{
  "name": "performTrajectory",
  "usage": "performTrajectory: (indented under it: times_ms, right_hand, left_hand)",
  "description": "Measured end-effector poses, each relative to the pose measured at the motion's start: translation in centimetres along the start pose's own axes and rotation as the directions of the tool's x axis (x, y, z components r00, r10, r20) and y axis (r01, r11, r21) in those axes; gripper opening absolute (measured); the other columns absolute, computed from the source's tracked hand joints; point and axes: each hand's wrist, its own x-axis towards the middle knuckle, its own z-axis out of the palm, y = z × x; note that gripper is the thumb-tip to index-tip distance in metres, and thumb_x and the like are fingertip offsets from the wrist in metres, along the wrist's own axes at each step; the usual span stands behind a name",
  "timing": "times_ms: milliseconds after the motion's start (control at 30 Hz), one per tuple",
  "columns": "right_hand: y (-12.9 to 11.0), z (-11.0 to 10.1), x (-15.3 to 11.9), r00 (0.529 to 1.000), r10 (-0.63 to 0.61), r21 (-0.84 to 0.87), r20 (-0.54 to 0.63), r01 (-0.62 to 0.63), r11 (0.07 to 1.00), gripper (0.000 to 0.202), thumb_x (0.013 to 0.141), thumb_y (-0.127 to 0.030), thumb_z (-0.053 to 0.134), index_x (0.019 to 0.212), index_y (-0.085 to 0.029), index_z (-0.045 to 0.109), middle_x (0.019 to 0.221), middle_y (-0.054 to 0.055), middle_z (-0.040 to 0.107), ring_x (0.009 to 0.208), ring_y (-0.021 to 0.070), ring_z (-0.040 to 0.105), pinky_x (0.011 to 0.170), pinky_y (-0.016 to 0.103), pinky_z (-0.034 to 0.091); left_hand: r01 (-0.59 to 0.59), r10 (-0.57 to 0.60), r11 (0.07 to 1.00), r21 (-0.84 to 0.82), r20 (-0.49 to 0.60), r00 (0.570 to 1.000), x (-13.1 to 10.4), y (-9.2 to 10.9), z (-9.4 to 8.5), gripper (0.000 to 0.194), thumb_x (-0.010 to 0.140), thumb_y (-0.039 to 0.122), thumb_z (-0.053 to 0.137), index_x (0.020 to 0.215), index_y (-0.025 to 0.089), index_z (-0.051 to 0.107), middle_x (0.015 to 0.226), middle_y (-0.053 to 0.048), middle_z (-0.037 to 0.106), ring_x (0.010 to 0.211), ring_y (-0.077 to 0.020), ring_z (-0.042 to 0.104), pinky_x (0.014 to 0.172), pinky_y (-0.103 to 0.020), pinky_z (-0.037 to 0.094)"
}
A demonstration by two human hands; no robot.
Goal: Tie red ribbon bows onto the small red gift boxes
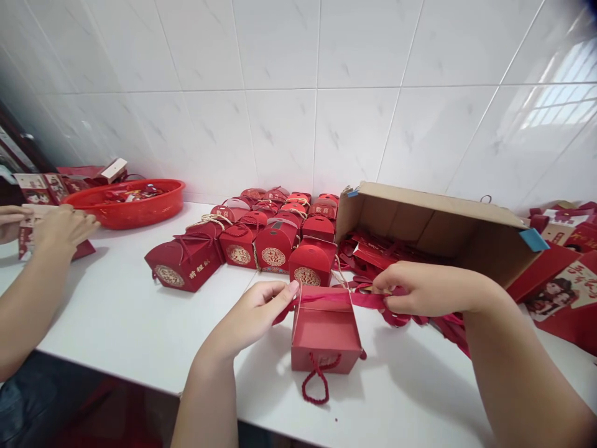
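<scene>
An opened red gift box [325,333] lies on the white table in front of me, with a dark red rope loop [316,386] hanging from its near end. A red ribbon [366,300] runs across the far part of the box. My left hand [263,311] pinches the ribbon at the box's left edge, thumb on top. To the right of the box, my right hand [415,289] has its fingers closed on the ribbon's other side. Loose ribbon lies under and beyond my right hand.
Closed red boxes [273,246] stand in rows behind. A cardboard carton [420,208] holding red pieces lies at the right, beside red bags [566,292]. At the left are a red basin [140,211] and another person's hands [60,230] with a box.
</scene>
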Motion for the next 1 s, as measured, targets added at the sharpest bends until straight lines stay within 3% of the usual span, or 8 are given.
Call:
performTrajectory:
  times_ms: [133,233,333,467,600,800,900,1000]
  right_hand:
    - [-0.2,-0.4,-0.4,0.989,-0.093,0.058,0.118,0.087,0.995,0.019,0.082,-0.026,0.046,0.080,-0.018,0.064,0.075,0.002,0.066,0.060,0.0126,0.058,0.050,0.021,0.041]
    - [-0.4,-0.6,-0.6,0.994,-0.071,0.054,0.078,0.067,0.996,0.028,0.086,-0.039,0.047,0.083,-0.017,0.064,0.074,0.003,0.065,0.058,0.0120,0.055,0.048,0.021,0.038]
    - [-0.5,-0.7,-0.7,0.997,-0.045,0.046,0.060,0.042,0.998,0.036,0.087,-0.047,0.047,0.080,-0.016,0.064,0.071,0.003,0.063,0.056,0.0118,0.052,0.047,0.021,0.035]
    - [-0.1,-0.6,-0.7,0.995,-0.067,0.056,0.073,0.063,0.996,0.036,0.087,-0.048,0.048,0.079,-0.017,0.065,0.069,0.002,0.063,0.058,0.0119,0.051,0.051,0.022,0.036]
    - [0.4,-0.7,-0.9,0.996,-0.069,0.070,0.064,0.065,0.995,0.032,0.086,-0.045,0.051,0.079,-0.017,0.066,0.069,0.002,0.064,0.061,0.0127,0.053,0.053,0.022,0.038]
    - [0.2,-1.0,-1.6,1.000,-0.023,0.079,0.017,0.022,0.997,0.028,0.083,-0.042,0.054,0.077,-0.017,0.066,0.068,0.002,0.065,0.061,0.0133,0.055,0.053,0.021,0.039]
    - [0.2,-1.1,-2.0,1.000,-0.008,0.075,-0.009,0.008,0.997,0.029,0.082,-0.044,0.055,0.077,-0.018,0.066,0.070,0.002,0.066,0.062,0.0138,0.056,0.053,0.021,0.039]
    - [0.4,-1.2,-2.3,0.999,0.007,0.057,-0.034,-0.005,0.998,0.032,0.082,-0.047,0.055,0.075,-0.018,0.066,0.069,0.002,0.065,0.061,0.0137,0.055,0.052,0.022,0.039]
  left_hand:
    - [-0.015,0.015,0.999,0.043,-0.009,1.000,-0.3,0.3,-0.2,0.040,0.087,0.057,0.045,0.073,0.019,0.045,0.070,0.003,0.041,0.066,-0.0121,0.040,0.062,-0.024,0.034]
    - [0.008,-0.007,1.000,0.026,-0.039,0.999,-0.6,0.6,-0.2,0.038,0.088,0.056,0.044,0.077,0.020,0.047,0.074,0.003,0.047,0.067,-0.0114,0.045,0.063,-0.022,0.036]
    - [0.118,-0.119,0.992,-0.039,-0.031,0.992,-0.9,0.9,0.0,0.043,0.088,0.060,0.037,0.078,0.020,0.051,0.071,0.003,0.053,0.059,-0.0112,0.050,0.055,-0.022,0.035]
    - [0.172,-0.171,0.983,-0.064,0.015,0.985,-1.2,1.5,0.4,0.052,0.087,0.062,0.035,0.068,0.017,0.054,0.063,0.001,0.057,0.051,-0.0113,0.050,0.051,-0.023,0.038]
    - [0.230,-0.231,0.973,0.023,0.061,0.971,-1.4,1.6,0.7,0.057,0.087,0.060,0.034,0.056,0.017,0.053,0.058,-0.002,0.061,0.045,-0.0114,0.043,0.049,-0.025,0.036]
    - [0.184,-0.185,0.975,0.127,-0.004,0.983,-1.0,0.2,0.1,0.058,0.084,0.063,0.038,0.050,0.017,0.046,0.050,0.002,0.044,0.051,-0.0118,0.041,0.056,-0.025,0.032]
    - [0.123,-0.116,0.988,0.092,-0.081,0.990,-0.8,-0.4,-0.2,0.055,0.081,0.066,0.043,0.055,0.019,0.037,0.053,0.005,0.033,0.052,-0.0105,0.030,0.053,-0.025,0.024]
    - [0.052,-0.049,0.998,0.019,-0.129,0.990,-0.9,-0.6,-0.6,0.051,0.081,0.064,0.047,0.059,0.019,0.037,0.057,0.005,0.033,0.055,-0.0110,0.030,0.054,-0.025,0.024]
